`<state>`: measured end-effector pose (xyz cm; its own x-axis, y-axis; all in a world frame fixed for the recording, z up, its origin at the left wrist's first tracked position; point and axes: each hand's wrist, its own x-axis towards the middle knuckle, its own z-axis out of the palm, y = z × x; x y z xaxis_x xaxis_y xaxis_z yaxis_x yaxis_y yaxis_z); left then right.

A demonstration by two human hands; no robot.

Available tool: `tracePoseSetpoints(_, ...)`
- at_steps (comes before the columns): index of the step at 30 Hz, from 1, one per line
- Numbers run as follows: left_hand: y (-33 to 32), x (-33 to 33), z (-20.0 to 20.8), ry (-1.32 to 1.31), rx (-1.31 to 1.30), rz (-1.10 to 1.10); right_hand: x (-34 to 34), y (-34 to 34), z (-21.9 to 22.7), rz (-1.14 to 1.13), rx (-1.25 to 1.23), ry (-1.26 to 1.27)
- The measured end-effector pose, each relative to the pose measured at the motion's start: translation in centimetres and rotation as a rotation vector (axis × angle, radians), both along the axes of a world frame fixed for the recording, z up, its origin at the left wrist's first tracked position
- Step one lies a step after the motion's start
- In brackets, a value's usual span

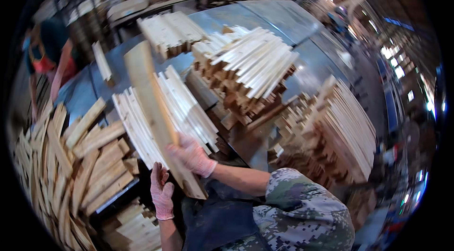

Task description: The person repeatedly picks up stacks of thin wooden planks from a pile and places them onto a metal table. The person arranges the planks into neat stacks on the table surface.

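A long wooden board (151, 95) is raised at a slant in front of me, its near end close to my apron. My right hand (193, 156), in a pale pinkish work glove, is closed round the board's edge below its middle. Just left of the board's lower part is my left hand (162, 194), also gloved, its fingers loosely bent and apart with nothing in them. Behind the board, light wooden strips (189, 109) lie side by side on the table, partly covered by it.
A heap of loose wooden pieces (101, 175) fills the left side. Stacked strips (250, 62) stand ahead on the blue-grey metal table (312, 57), with another tall stack (336, 128) at right. At far left a person in a red apron (47, 62) leans near the heap.
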<state>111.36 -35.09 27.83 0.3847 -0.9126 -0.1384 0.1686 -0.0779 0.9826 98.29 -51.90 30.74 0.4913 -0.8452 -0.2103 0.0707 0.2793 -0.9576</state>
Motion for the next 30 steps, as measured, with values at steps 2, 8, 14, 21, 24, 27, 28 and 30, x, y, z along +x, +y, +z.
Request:
tracePoseSetpoints(2, -2.2, 2.1, -0.9, 0.018, 0.121, 0.047, -4.1, -3.3, 0.6, -0.285, 0.002, -0.152)
tracePoseSetpoints(8, -3.3, 9.5, -5.9, 0.149, 0.312, 0.300, -17.7, -15.8, 4.1, -0.946, -0.051, -0.040)
tracePoseSetpoints(14, -3.3, 15.2, -10.6, -0.063, 0.379, 0.442, -31.3, -27.2, -8.3, -1.019, 0.237, 0.681)
tracePoseSetpoints(21, 0.5, 20.3, -15.2, -0.466, 0.618, 0.527, -30.6, -29.8, -15.6, -0.770, 0.171, 1.215)
tracePoseSetpoints(24, 2.4, 21.5, -16.1, -0.314, 0.717, 0.420, -29.9, -26.9, -12.0, -0.642, 0.337, 0.909)
tracePoseSetpoints(27, -1.9, 16.7, -10.2, -0.311, 0.739, 0.360, -32.9, -23.3, -10.1, -0.691, 0.121, 0.878)
tracePoseSetpoints(28, -2.4, 16.5, -10.4, -0.366, 0.693, 0.384, -34.1, -22.4, -10.4, -0.730, -0.012, 0.871)
tracePoseSetpoints(30, -2.5, 16.3, -11.4, -0.469, 0.691, 0.339, -37.1, -19.9, -11.5, -0.878, -0.232, 0.777)
